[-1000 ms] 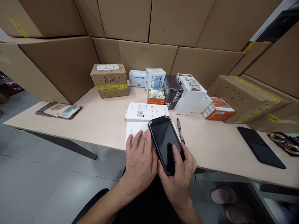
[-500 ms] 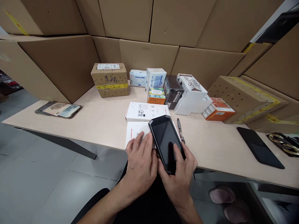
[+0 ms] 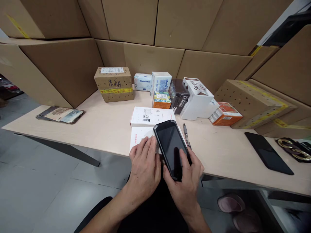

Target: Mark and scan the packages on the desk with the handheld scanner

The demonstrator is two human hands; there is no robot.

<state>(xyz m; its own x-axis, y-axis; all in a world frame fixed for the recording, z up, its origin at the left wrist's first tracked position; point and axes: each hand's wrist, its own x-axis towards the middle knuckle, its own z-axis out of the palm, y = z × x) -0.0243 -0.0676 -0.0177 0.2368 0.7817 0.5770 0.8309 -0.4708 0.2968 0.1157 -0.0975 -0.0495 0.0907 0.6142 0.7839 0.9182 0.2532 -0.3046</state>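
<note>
My right hand grips a black smartphone by its lower edges, thumb on the near side and one finger over the dark screen. The phone is tilted above the table's front edge. Just left of it, my left hand is closed, its fingers pressed together over the near edge of a white box. A translucent, rounded piece shows by those fingertips; what it is and how it is held is hidden. Behind lies another white box with printed codes. A pen rests right of the phone.
On the table stand a taped carton, tissue packs, a white box and an orange box. A case with banknotes lies left, a black tablet-like slab right. Large cartons wall the back.
The fingers of my left hand have shifted and drawn closer together beside the phone. My right hand still holds the phone in nearly the same pose; the view has moved slightly.
</note>
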